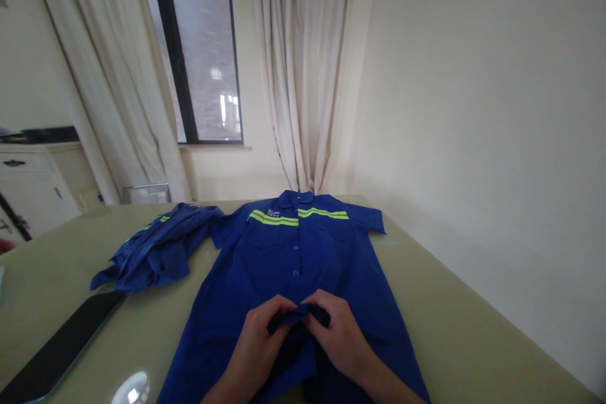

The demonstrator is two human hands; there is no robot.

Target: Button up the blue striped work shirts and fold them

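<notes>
A blue short-sleeved work shirt [274, 252] with yellow-green reflective stripes lies face up on the table, collar at the far end. Both hands are at its front placket, below the visible buttons. My left hand [265, 334] pinches the placket edge between thumb and fingers. Close beside it, my right hand [336, 331] grips the other front edge in the same way, fingertips nearly meeting. The cloth between them is lifted a little. Whether a button sits in the fingers is hidden. Near the hem the two front panels hang apart.
A crumpled second blue garment [161, 252] lies left of the shirt, touching its sleeve. Nearer on the left is a dark flat panel [61, 347]. The glossy greenish table [454, 328] runs along a white wall on the right. Curtains [307, 63] and a window stand behind.
</notes>
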